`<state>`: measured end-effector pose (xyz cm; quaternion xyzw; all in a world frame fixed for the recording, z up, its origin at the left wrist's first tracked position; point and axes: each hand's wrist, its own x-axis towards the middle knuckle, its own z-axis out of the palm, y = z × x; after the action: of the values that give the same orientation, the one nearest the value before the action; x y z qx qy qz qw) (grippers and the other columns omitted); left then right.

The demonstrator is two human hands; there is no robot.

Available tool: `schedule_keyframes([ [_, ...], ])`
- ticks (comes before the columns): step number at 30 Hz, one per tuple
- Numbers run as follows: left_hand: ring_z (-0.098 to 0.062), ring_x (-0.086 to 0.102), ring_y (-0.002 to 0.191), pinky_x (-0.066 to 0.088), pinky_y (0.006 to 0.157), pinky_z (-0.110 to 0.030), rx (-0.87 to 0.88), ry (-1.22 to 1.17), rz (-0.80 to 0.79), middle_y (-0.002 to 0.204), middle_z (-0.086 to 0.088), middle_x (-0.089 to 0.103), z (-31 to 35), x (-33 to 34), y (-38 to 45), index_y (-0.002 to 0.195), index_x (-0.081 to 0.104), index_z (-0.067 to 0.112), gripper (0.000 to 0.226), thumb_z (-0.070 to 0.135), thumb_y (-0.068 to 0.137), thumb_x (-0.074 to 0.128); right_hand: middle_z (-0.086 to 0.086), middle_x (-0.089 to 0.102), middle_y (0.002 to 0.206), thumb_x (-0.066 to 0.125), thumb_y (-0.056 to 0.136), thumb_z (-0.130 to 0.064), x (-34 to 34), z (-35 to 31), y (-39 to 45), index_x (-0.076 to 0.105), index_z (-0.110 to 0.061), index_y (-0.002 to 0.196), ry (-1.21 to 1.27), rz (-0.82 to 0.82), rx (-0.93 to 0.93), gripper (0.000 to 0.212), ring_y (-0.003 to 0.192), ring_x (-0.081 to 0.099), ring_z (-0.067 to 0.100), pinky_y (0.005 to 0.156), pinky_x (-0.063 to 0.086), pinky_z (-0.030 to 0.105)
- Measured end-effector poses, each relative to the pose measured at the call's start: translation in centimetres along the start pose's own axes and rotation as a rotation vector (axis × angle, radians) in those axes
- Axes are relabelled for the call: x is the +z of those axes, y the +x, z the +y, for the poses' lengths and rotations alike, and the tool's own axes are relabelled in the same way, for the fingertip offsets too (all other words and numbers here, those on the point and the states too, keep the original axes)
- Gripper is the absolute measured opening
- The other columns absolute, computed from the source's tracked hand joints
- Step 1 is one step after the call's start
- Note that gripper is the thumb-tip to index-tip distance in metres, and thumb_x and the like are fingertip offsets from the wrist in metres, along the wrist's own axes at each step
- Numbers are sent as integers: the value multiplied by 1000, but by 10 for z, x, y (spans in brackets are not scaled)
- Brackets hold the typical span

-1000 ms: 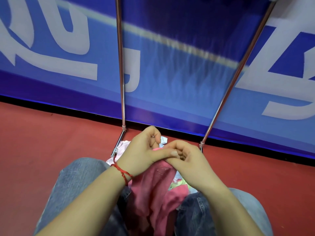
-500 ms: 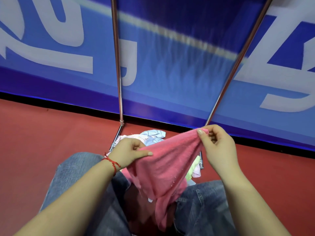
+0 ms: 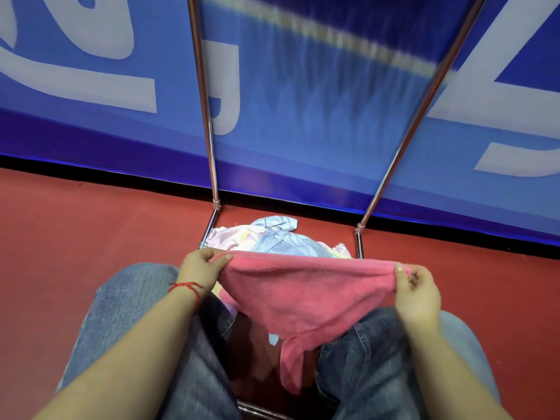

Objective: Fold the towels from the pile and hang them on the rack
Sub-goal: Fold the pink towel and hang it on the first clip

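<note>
A pink towel (image 3: 306, 295) is stretched between my two hands above my knees, its top edge taut and its lower corner hanging between my legs. My left hand (image 3: 201, 265) pinches the towel's left top corner. My right hand (image 3: 415, 286) pinches the right top corner. Just beyond the towel, the pile of towels (image 3: 272, 239), pale blue, pink and yellow, lies on the red floor between the rack's feet. The metal rack (image 3: 204, 116) rises in two chrome poles, the right pole (image 3: 415, 122) leaning outward; its top bar is out of view.
My knees in blue jeans (image 3: 130, 301) fill the lower part of the view. A blue banner wall (image 3: 303, 116) with white lettering stands right behind the rack. Red floor (image 3: 75, 231) spreads left and right. A chrome bar (image 3: 257, 412) crosses low between my legs.
My hands, close together on the bunched towel a second ago, have moved apart. The pink towel is now spread wide along its top edge, uncovering the pile behind it.
</note>
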<state>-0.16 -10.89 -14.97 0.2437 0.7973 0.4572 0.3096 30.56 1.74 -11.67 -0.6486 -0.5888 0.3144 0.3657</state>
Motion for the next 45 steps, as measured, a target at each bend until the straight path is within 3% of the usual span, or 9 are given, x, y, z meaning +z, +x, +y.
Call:
schedule_keyframes([
  [7, -19, 56, 68, 50, 66, -27, -322, -534, -8, 79, -11, 64, 8, 18, 1, 83, 66, 3, 15, 16, 78, 73, 0, 49, 61, 58, 92, -28, 12, -2, 3, 51, -10, 76, 12, -9, 62, 24, 63, 46, 21, 55, 33, 31],
  [10, -9, 49, 51, 45, 45, -16, -390, -693, -111, 66, -4, 56, 17, 38, -10, 81, 62, 9, 5, 10, 83, 66, 6, 58, 61, 64, 87, -30, 26, -10, -3, 51, -13, 68, 92, -75, 91, 29, 59, 52, 21, 58, 42, 30],
  [13, -5, 41, 37, 33, 42, -14, -329, -624, -146, 44, 6, 46, 25, 66, -27, 69, 56, 14, 20, 12, 89, 59, 10, 61, 61, 68, 85, -25, 49, -25, -23, 54, -13, 68, 278, -196, 169, 25, 55, 54, 21, 60, 47, 32],
  [17, -15, 66, 70, 46, 53, -15, -136, -540, -348, 79, -6, 71, 39, 96, -60, 87, 70, 14, 19, 13, 93, 52, 0, 63, 61, 68, 84, -15, 79, -39, -59, 60, -17, 72, 376, -345, 143, 15, 56, 57, 11, 60, 46, 25],
  [21, -26, 68, 97, 51, 88, -29, -62, -553, -495, 99, -15, 72, 40, 97, -67, 104, 68, 10, 24, 10, 96, 46, -4, 68, 73, 66, 86, -15, 84, -35, -71, 67, -20, 87, 364, -356, 95, 6, 67, 63, 8, 67, 49, 23],
  [27, -28, 65, 82, 45, 47, -17, -44, -542, -366, 89, -16, 73, 41, 90, -69, 95, 73, 12, 19, 15, 92, 55, -9, 69, 73, 69, 82, -13, 79, -36, -74, 67, -30, 84, 314, -336, 16, 18, 68, 64, 1, 72, 51, 20],
  [33, 2, 65, 93, 48, 77, -10, 46, -470, -394, 106, 5, 70, 41, 86, -70, 115, 65, 21, 27, 11, 91, 56, -18, 63, 97, 54, 91, -2, 75, -36, -76, 64, -22, 115, 290, -510, -76, 32, 85, 59, -9, 81, 48, 16],
  [40, 10, 55, 51, 43, 51, -4, 93, -488, -381, 90, 2, 68, 43, 81, -69, 114, 63, 10, 27, 2, 89, 55, -22, 64, 96, 51, 92, 1, 71, -35, -74, 60, -44, 99, 324, -638, -98, 46, 93, 60, -3, 92, 50, 27],
  [45, -5, 65, 73, 47, 56, -8, 108, -394, -416, 90, 6, 71, 41, 80, -65, 102, 67, 16, 21, 11, 96, 47, -7, 61, 102, 65, 85, -7, 64, -40, -67, 64, -37, 90, 316, -517, -151, 31, 86, 55, -10, 82, 43, 15],
])
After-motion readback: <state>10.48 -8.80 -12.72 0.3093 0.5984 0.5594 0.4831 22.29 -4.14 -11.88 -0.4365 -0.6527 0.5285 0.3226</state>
